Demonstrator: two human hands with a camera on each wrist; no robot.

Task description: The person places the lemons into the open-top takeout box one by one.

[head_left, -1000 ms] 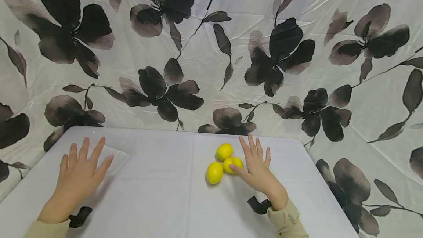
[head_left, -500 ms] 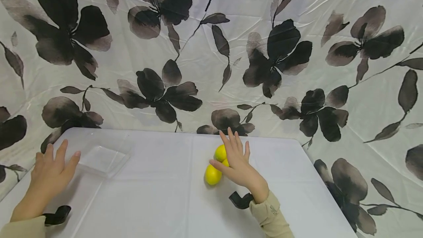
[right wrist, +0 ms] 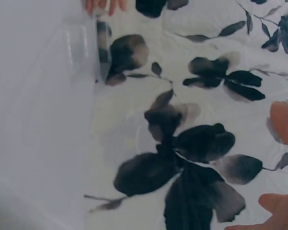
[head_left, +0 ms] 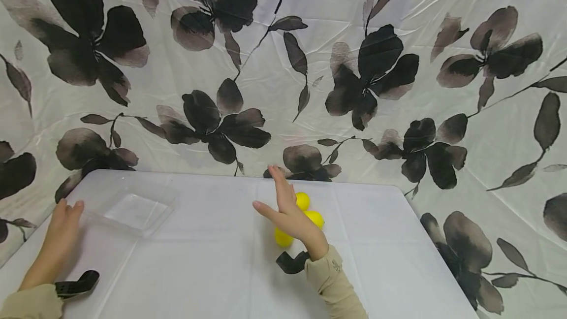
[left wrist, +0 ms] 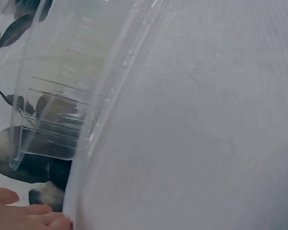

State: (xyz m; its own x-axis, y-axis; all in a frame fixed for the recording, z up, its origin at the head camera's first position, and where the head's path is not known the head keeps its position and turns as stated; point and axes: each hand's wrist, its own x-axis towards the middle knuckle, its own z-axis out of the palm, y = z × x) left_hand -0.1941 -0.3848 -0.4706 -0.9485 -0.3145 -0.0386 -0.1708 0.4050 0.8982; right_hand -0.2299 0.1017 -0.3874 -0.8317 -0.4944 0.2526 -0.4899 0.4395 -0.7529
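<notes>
Lemons, three clustered, lie right of centre on the white tabletop, beyond two beige sleeves and a black device at each wrist. The left hand, fingers extended, is just beside a clear container; touching, I cannot tell. The right hand, straight-fingered, thumb spread, partly hides the lemons. Floral cloth hangs behind.
</notes>
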